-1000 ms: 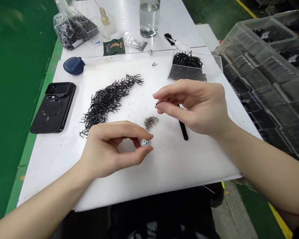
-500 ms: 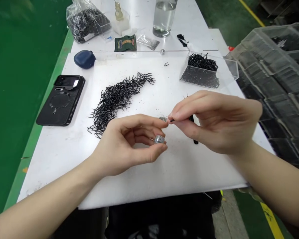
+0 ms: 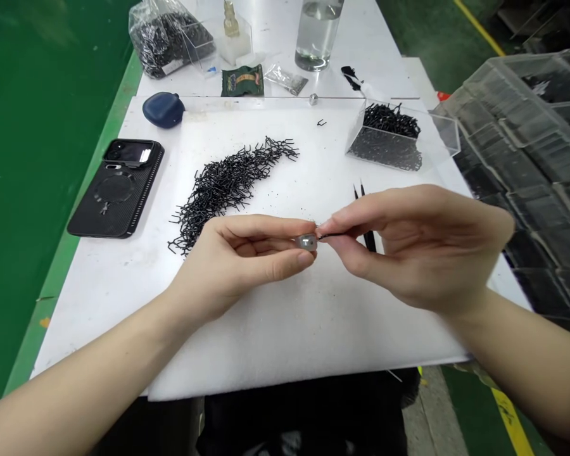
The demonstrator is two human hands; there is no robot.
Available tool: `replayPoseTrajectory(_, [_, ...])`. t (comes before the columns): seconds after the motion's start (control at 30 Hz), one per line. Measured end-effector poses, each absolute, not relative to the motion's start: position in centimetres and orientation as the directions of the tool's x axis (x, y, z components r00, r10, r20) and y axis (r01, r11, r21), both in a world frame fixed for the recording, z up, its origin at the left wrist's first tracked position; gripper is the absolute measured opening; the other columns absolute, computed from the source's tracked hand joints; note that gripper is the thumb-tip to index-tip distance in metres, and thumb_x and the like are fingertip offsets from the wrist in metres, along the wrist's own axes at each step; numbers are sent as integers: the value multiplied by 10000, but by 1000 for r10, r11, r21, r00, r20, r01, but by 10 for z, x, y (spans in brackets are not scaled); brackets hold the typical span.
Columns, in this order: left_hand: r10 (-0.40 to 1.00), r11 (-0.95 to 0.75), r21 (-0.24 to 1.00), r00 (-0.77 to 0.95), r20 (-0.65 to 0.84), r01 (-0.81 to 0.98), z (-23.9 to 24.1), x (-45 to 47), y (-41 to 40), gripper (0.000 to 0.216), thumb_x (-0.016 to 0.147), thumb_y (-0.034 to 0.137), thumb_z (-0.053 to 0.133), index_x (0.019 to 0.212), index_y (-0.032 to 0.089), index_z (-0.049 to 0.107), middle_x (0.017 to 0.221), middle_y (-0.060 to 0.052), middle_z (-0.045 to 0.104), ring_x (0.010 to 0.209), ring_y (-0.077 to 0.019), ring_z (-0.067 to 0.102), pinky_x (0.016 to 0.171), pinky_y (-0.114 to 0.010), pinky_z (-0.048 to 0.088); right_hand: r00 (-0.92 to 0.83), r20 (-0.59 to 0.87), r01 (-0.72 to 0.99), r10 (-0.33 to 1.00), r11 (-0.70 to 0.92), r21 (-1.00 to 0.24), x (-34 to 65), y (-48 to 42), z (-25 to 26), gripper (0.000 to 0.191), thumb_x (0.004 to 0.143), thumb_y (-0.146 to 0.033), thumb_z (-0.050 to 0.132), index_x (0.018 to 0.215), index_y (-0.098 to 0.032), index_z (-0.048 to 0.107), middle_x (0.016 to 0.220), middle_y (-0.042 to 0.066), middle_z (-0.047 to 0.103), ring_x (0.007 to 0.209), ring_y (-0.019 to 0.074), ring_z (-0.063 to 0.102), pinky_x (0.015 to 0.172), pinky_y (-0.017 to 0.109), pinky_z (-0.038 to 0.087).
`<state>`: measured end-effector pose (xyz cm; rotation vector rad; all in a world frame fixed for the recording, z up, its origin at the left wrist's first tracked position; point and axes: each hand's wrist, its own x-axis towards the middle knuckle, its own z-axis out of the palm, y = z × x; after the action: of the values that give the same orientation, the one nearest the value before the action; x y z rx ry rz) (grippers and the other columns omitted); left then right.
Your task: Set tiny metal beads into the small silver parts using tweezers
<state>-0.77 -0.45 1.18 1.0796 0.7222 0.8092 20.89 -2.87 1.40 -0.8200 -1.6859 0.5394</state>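
My left hand (image 3: 247, 253) pinches a small silver metal piece (image 3: 307, 242) between thumb and fingertips, over the white foam mat (image 3: 266, 342). Close on its right, my right hand (image 3: 408, 247) is closed on a thin black bent piece (image 3: 331, 235), whose tip points at the metal piece; whether they touch I cannot tell. Partly hidden behind my right hand lie black tweezers (image 3: 369, 239), points away from me. Beyond my left hand spreads a curved heap of black bent pieces (image 3: 228, 180).
A clear box (image 3: 384, 149) of black pieces sits back right. A black phone (image 3: 116, 189) and a dark blue case (image 3: 163, 109) lie at left. Farther back are a glass of water (image 3: 317, 38), a green packet (image 3: 242, 81) and a plastic bag (image 3: 164, 41). Clear drawers (image 3: 527, 145) stand at right.
My left hand has closed its fingers around the silver piece and raised it slightly. My right hand has brought the black piece beside it, and more of the tweezers shows.
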Motion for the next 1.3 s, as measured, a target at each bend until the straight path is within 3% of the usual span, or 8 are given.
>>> replayPoseTrajectory(0.2, [848, 262, 944, 514, -126, -200, 11, -10, -8, 315, 803, 29, 845, 989, 283, 869, 994, 32, 859, 974, -180, 832, 891, -194, 691, -90, 579, 302, 810, 577, -759, 207, -35, 19, 545, 804, -38, 826, 1232, -367, 748, 952, -46, 818, 841, 196, 798, 753, 332, 718])
replayPoseTrajectory(0.37, [847, 333, 912, 501, -178, -240, 13, -6, -7, 232, 804, 149, 913, 983, 286, 863, 984, 42, 862, 978, -163, 828, 924, -188, 678, -112, 686, 318, 719, 680, -661, 208, -33, 18, 688, 758, 61, 810, 1289, -367, 723, 1032, -58, 827, 828, 188, 822, 685, 281, 720])
replayPoseTrajectory(0.53, [860, 312, 926, 477, -180, -213, 14, -6, -7, 187, 792, 181, 927, 930, 294, 869, 983, 63, 861, 998, -144, 819, 909, -146, 658, -162, 688, 292, 707, 700, -651, 209, -33, 18, 778, 742, 109, 795, 1343, -376, 705, 1055, -63, 834, 838, 204, 831, 772, 333, 736])
replayPoseTrajectory(1.03, [880, 294, 943, 430, -203, -155, 14, -6, -8, 201, 758, 198, 948, 912, 307, 877, 941, 73, 860, 898, -107, 809, 877, -119, 635, -188, 737, 386, 649, 739, -552, 213, -29, 13, 775, 707, 74, 844, 1343, -348, 712, 1059, -53, 830, 835, 211, 834, 687, 320, 716])
replayPoseTrajectory(1.3, [880, 304, 939, 425, -212, -163, 16, -6, -8, 193, 743, 212, 959, 892, 303, 877, 898, 73, 857, 866, -100, 805, 846, -110, 633, -185, 701, 445, 689, 694, -565, 213, -31, 16, 611, 674, 56, 867, 1155, -311, 786, 1027, -63, 848, 796, 208, 833, 695, 331, 715])
